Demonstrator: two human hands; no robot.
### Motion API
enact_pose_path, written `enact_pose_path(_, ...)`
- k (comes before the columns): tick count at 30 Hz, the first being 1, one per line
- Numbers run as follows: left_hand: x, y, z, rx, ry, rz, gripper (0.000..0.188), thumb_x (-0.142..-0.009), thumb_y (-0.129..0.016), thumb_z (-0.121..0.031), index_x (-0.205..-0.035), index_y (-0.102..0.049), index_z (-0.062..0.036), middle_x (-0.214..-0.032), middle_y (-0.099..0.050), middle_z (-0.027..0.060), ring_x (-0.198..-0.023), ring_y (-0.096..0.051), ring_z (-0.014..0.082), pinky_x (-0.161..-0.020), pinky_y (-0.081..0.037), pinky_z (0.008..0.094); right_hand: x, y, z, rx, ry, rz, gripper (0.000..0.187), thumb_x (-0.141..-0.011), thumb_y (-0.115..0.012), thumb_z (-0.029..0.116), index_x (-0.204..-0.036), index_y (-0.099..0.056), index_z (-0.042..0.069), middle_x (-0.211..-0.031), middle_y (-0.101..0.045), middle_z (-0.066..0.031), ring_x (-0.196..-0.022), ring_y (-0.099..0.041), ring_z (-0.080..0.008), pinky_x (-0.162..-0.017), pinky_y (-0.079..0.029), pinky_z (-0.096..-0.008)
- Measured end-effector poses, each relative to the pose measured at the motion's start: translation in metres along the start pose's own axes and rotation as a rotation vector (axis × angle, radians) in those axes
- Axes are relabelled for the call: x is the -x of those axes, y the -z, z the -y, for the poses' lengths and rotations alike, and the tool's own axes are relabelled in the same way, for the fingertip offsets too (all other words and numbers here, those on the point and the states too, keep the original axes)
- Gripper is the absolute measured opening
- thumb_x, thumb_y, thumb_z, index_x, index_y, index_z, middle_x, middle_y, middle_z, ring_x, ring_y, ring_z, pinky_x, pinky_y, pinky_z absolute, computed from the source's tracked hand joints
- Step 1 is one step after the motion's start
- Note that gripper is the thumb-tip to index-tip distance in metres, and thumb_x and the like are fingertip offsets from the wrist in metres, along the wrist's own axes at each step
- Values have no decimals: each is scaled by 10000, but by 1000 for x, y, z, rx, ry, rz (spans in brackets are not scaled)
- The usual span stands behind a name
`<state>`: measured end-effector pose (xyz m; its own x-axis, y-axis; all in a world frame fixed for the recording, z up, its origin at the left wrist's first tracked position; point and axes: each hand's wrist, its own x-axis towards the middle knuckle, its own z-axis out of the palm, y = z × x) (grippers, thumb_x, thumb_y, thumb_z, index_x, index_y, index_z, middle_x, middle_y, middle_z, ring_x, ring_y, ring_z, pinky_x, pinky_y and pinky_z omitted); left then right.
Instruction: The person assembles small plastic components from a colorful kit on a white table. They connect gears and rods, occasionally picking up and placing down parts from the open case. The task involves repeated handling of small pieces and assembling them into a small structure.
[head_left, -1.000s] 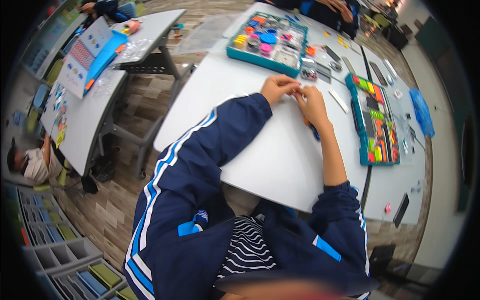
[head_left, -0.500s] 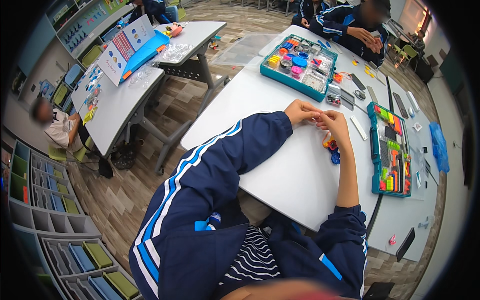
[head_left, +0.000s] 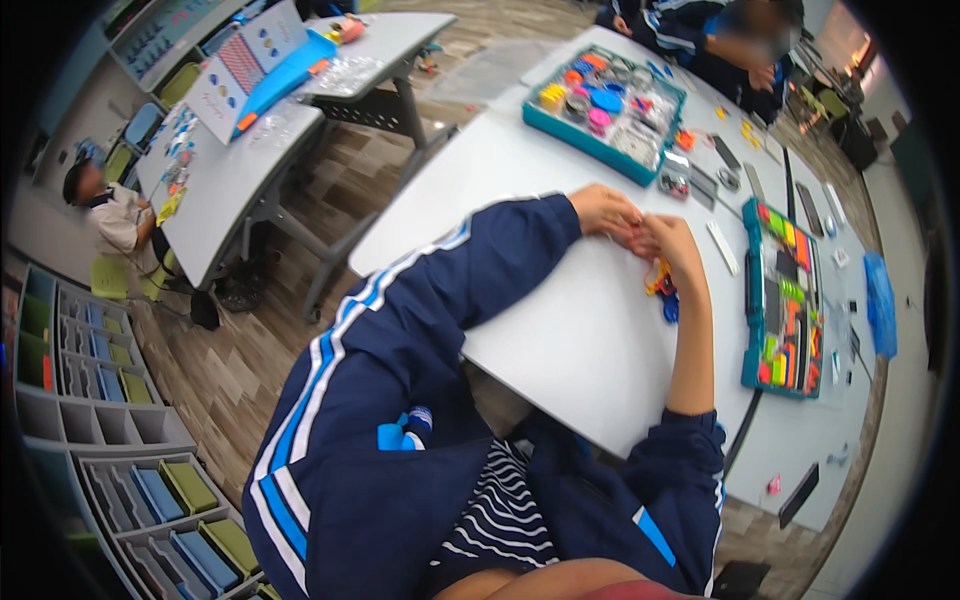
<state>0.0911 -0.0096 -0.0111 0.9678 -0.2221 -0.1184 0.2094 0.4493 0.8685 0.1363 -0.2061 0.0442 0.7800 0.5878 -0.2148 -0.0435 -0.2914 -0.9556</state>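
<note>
My left hand (head_left: 606, 212) and my right hand (head_left: 674, 243) meet above the white table (head_left: 570, 340), fingertips pinched together. What sits between their fingers is too small and blurred to make out. Just under my right hand lies a small assembly of yellow and orange plastic pieces (head_left: 659, 277), partly covered by that hand. A dark blue ribbed wheel or gear (head_left: 671, 306) is at its near end, beside my right wrist.
Beyond my hands stands a teal case (head_left: 590, 150) of sorted plastic parts. Another teal case (head_left: 752, 300) with bright blocks lies to the right. A white strip (head_left: 722, 248) and a small clear box (head_left: 675, 181) are nearby. Across the table sits a person (head_left: 745, 60).
The whole view has shifted slightly and blurred. My hands stay joined at nearly the same spot, their fingers slightly repositioned. The person across the table has moved their hands.
</note>
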Motion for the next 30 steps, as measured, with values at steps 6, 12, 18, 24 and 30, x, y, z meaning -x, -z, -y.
enact_pose_path(6,1,6,-6,-104,72,-18,268,-949,-654,-153,-1151,-654,24,-1056,-674,125,-971,-689,213,-896,-583,332,4,-1,-2,-91,-67,75,452,-943,-620,285,-1099,-646,-139,-990,-716,-249,-832,-750,-269,-730,-618,-281)
enact_pose_path(12,10,-9,-14,-303,57,-64,258,-961,-654,-171,-1146,-668,9,-1084,-676,113,-1011,-675,186,-921,-569,309,5,-3,2,-74,-75,82,441,-916,-590,229,-1116,-621,-163,-1025,-701,-263,-893,-748,-280,-802,-621,-294)
enact_pose_path(18,12,-14,-17,-290,43,-111,285,-949,-640,-121,-1152,-647,78,-1064,-676,178,-1004,-693,238,-932,-588,324,4,2,1,16,-71,45,397,-908,-663,242,-1107,-661,-102,-1004,-709,-208,-817,-741,-223,-723,-615,-276)
enact_pose_path(24,12,-8,-17,-189,1,-62,284,-956,-648,-128,-1157,-624,71,-1091,-672,184,-1028,-695,249,-951,-586,344,3,5,5,341,348,-74,279,-893,-733,246,-1054,-732,18,-884,-730,-84,-772,-695,-139,-648,-568,-256)
enact_pose_path(30,7,3,-16,-263,27,19,279,-983,-645,-179,-1199,-649,-3,-1030,-676,75,-784,-589,89,-759,-531,248,1,1,6,290,360,-87,232,-905,-723,231,-992,-750,18,-877,-735,-72,-811,-696,-141,-691,-564,-262)
